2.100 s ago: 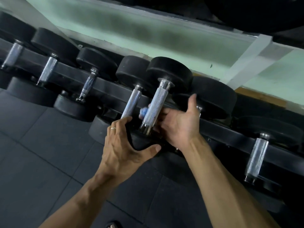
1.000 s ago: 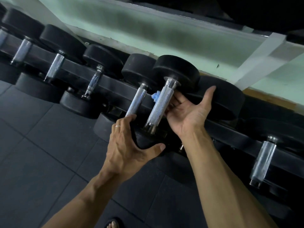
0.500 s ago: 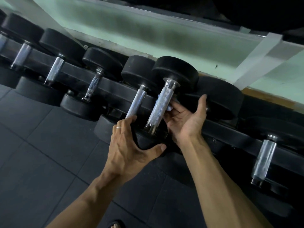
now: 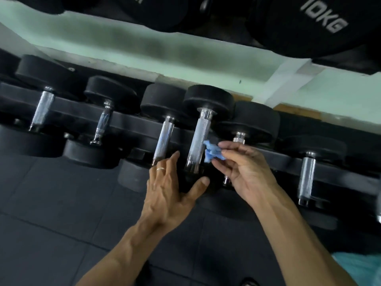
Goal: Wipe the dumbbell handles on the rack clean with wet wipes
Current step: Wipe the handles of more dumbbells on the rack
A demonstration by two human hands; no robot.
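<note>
since half a second back the right hand has come off the far side of the handle and pulled back a bit, so the blue wet wipe is out in plain sight now instead of tucked behind the bar, and the view has tipped up enough to catch a plate marked 10kg overhead. right hand fingers are curled in and pinching the crumpled wipe between thumb and fingertips, with the wipe's left edge touching or just beside the right side of the knurled dumbbell handle. can't tell for sure if it's actually pressed on the metal. that handle sits tilted in the dumbbell rack, about the middle of the row, with its black far head at the top. left hand is spread flat with straight fingers, ring on one of them, resting against the dark near head at the bottom of the same dumbbell, thumb stuck out to the right under the handle's lower end. it isn't gripping anything. neighbouring handle sits just to the left, more dumbbells run off both ways, and dark rubber floor tiles lie below.
</note>
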